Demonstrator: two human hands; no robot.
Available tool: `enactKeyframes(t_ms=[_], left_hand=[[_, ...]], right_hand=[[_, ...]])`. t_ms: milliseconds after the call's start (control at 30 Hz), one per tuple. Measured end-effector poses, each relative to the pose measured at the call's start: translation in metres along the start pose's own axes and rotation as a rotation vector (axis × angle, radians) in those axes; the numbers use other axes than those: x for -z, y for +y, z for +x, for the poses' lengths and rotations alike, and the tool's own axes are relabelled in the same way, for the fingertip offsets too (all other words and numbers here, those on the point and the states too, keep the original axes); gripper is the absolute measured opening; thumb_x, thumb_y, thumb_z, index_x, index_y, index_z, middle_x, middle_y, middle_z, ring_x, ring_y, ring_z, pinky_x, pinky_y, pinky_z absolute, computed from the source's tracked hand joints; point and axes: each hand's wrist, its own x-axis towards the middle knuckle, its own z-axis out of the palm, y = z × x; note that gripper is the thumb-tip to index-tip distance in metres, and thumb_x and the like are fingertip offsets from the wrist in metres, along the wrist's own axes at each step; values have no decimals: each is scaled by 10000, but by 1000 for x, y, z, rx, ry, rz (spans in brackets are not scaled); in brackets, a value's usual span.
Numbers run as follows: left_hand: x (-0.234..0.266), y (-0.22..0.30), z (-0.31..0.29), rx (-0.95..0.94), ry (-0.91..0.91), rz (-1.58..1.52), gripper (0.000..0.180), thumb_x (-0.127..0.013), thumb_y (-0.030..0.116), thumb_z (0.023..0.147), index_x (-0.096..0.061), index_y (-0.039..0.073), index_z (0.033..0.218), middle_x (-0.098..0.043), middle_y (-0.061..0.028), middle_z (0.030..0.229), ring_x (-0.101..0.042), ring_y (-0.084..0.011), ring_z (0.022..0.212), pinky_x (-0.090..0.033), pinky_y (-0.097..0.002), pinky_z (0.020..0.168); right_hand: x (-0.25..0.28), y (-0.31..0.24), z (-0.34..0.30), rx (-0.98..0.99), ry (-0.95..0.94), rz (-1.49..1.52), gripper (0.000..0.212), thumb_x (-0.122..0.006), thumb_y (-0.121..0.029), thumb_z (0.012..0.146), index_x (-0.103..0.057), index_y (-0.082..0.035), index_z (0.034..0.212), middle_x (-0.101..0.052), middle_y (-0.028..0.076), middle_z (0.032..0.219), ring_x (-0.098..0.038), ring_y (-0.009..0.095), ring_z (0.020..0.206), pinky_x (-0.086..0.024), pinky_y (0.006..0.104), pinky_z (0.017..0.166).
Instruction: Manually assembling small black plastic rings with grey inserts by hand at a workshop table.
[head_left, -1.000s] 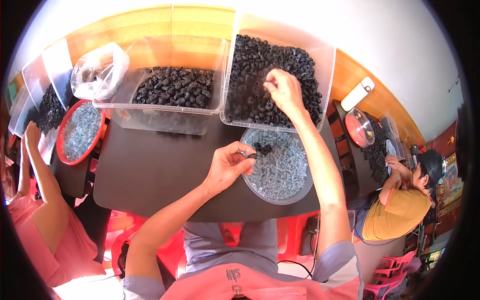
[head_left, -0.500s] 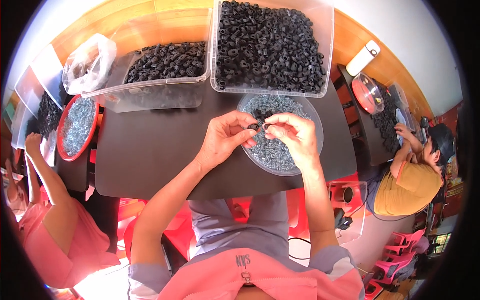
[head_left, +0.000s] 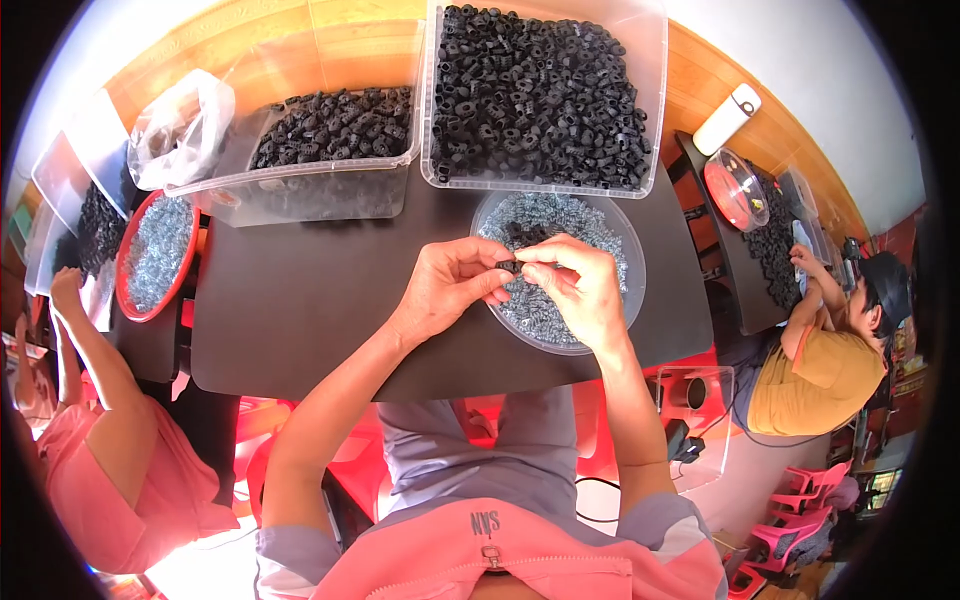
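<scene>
Over the near-left part of a round clear tub [head_left: 637, 262], my two hands meet at the fingertips. My left hand [head_left: 455, 285] pinches a small black plastic part [head_left: 510, 266] between thumb and fingers. The fingertips of my right hand [head_left: 580, 287] are closed at the right end of that part; whether a second piece sits there is hidden by the fingers. Many small silvery metal springs [head_left: 548, 322] fill the tub. Just behind my fingertips, a few black parts [head_left: 525, 234] lie on the springs.
Behind the tub stands a clear bin [head_left: 545, 187] heaped with hollow black pieces. Left of it, another clear bin [head_left: 300, 200] holds black pieces. A dark table [head_left: 300, 300] carries these. A person in pink [head_left: 140, 470] works at left, another in yellow [head_left: 815, 385] at right.
Half a second ago each hand held its own small black part, with a gap between them. Now my right hand has come leftward and the fingertips meet at one black part.
</scene>
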Motion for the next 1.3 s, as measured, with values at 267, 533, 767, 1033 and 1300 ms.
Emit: enactKeyframes(t_ms=[267,533,767,1033,1300], left_hand=[[-1,1,-2,24,9,145,138,-597,-3,874,-602,-66,996,-660,-105,850,-655,-145,724,-550,-253,662],[-6,4,-3,12,114,243,103,-603,3,866,-610,-67,941,-644,-70,753,-625,-100,643,-507,-227,536],[-7,8,-2,21,203,289,104,-602,21,865,-605,-60,931,-656,-74,765,-562,-57,559,-425,-207,425],[-6,11,-2,108,191,149,91,-610,65,873,-595,-22,896,-651,-50,738,-470,-22,478,-344,-178,380],[0,3,-1,80,182,60,97,-598,78,885,-584,-19,884,-629,-39,698,-449,-22,459,-329,-170,373]], right_hand=[[-7,-5,2,101,2,-344,114,-639,73,779,-649,27,883,-610,87,775,-616,155,685,-483,251,579],[-21,-4,5,299,27,-607,122,-599,49,716,-548,-15,806,-516,114,747,-537,313,713,-458,411,614],[-40,-11,-5,316,49,-768,323,-595,43,704,-495,-11,1006,-477,134,891,-500,308,849,-491,398,691],[-55,2,-2,363,193,-827,401,-655,66,644,-514,-15,1011,-511,112,834,-512,292,767,-469,379,631],[-64,6,-2,367,239,-847,397,-643,88,636,-520,-10,1000,-514,107,786,-516,292,727,-468,378,614]])
